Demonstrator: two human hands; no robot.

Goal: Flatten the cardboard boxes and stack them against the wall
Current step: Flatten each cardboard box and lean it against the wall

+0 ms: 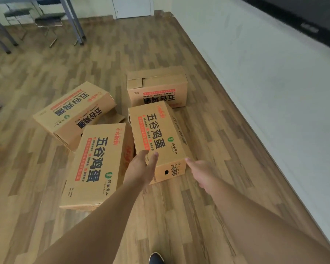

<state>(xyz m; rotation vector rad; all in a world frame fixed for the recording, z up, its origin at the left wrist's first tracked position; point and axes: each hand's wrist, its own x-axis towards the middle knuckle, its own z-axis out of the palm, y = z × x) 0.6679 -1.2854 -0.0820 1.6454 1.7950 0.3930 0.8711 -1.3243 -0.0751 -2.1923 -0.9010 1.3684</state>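
Over by the wall (274, 77), both hands, left hand (141, 168) and right hand (200, 172), are reaching fingers-spread, empty, for the nearest egg box (156, 134); probably best grabbing opposite corners.

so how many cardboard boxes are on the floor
4: one under the hands, one left of it nearest the camera, one far left, one behind by the wall. None looks flattened.

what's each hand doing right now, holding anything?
Left hand: open, fingers straight, holding nothing, over the near end of the box.
Right hand: open, holding nothing, reaching for the same box's near right corner.
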